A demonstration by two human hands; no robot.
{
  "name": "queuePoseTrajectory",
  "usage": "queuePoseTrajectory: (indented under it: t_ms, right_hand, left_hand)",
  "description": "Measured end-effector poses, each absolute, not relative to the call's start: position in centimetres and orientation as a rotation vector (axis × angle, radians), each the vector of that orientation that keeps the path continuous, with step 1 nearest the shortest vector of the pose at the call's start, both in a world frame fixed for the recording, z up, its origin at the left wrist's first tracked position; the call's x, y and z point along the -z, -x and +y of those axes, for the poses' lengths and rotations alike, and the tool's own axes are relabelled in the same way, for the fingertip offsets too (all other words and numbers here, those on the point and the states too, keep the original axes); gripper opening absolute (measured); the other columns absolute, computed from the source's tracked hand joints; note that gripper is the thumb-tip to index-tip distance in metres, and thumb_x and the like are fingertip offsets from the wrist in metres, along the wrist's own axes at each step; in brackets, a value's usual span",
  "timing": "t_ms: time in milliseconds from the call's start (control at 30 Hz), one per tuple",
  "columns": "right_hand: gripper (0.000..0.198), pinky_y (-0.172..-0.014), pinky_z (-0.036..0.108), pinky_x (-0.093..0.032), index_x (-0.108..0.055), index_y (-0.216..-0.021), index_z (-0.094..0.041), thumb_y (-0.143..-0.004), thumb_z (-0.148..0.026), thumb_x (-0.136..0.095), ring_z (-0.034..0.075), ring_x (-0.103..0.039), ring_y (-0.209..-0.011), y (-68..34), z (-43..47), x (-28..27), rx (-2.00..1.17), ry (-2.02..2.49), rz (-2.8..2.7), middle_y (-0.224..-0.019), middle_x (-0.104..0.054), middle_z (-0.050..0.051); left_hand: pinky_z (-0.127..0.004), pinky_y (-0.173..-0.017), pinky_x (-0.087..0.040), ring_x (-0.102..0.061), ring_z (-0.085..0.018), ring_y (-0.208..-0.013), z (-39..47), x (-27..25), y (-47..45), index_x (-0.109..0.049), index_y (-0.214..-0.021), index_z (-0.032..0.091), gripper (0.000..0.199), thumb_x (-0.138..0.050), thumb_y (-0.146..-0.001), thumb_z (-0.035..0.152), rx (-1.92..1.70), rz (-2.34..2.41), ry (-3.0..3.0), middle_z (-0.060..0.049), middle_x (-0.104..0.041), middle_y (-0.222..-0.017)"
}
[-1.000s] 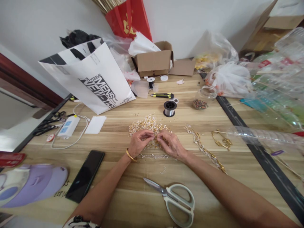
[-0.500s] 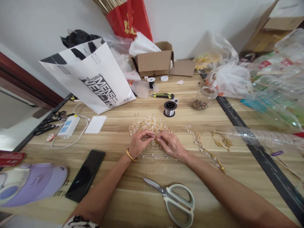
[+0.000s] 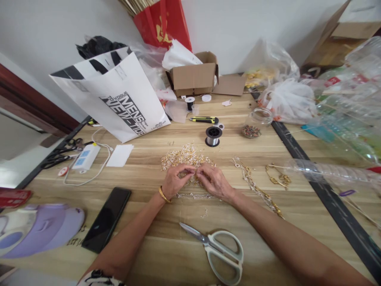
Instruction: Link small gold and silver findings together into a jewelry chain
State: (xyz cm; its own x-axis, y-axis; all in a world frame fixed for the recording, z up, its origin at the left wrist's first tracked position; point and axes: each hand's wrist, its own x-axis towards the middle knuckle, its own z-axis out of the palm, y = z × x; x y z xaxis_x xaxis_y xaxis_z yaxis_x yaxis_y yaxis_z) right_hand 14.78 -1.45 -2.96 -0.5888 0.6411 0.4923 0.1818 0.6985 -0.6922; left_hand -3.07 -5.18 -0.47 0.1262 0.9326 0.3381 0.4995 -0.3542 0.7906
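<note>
Left hand (image 3: pixel 175 180) and right hand (image 3: pixel 216 182) nearly touch over one trinket pile (image 3: pixel 181 156), can't tell if pinching; one scissors (image 3: pixel 205 239) near, table edge (image 3: pixel 32 174) left.

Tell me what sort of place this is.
Probably a craft worktable in a home or small workshop: a pile of tiny gold and silver-coloured pieces, a black-rimmed spool and large scissors share the wood-grain tabletop.
</note>
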Motion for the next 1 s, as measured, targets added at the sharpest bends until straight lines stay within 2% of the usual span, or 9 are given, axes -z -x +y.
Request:
queuePoseTrajectory:
  t_ms: [233, 433, 600, 1000]
  right_hand:
    - [0.011, -0.063, 0.027, -0.039, -0.052, -0.085, -0.019, -0.091, -0.019, -0.044, 0.015, -0.049, -0.066, -14.79, -1.53, 2.93, -0.779, 0.644, -2.118, -0.073, -0.054, 0.002]
    - [0.012, -0.063, 0.027, -0.04, -0.052, -0.084, -0.018, -0.092, -0.02, -0.043, 0.015, -0.05, -0.067, -14.82, -1.47, 2.94, -0.765, 0.624, -2.102, -0.073, -0.055, 0.002]
    - [0.01, -0.063, 0.027, -0.04, -0.052, -0.086, -0.018, -0.091, -0.02, -0.044, 0.015, -0.05, -0.068, -14.88, -1.49, 3.03, -0.759, 0.614, -2.084, -0.074, -0.055, 0.003]
    - [0.009, -0.064, 0.029, -0.041, -0.052, -0.086, -0.019, -0.091, -0.02, -0.045, 0.016, -0.049, -0.069, -14.91, -1.54, 2.93, -0.753, 0.596, -2.061, -0.076, -0.054, 0.003]
  left_hand:
    - [-0.029, -0.077, -0.055, -0.067, -0.016, -0.077, -5.07, 0.94, 3.02, -0.068, -0.087, 0.014, 0.015, -0.068, -0.073, 0.021, -1.178, 1.321, -1.667, -0.006, -0.071, -0.083]
    - [-0.026, -0.069, -0.054, -0.065, -0.015, -0.069, -4.84, 0.64, 3.13, -0.069, -0.078, 0.012, 0.017, -0.074, -0.066, 0.023, -1.203, 1.305, -1.385, -0.005, -0.071, -0.075]
    - [-0.024, -0.064, -0.051, -0.062, -0.013, -0.066, -4.8, 0.41, 3.2, -0.07, -0.074, 0.013, 0.015, -0.076, -0.065, 0.023, -1.186, 1.302, -1.313, -0.004, -0.07, -0.072]
    - [-0.025, -0.066, -0.049, -0.061, -0.013, -0.068, -4.76, 0.27, 3.08, -0.069, -0.069, 0.014, 0.012, -0.076, -0.065, 0.023, -1.192, 1.229, -1.306, -0.004, -0.069, -0.072]
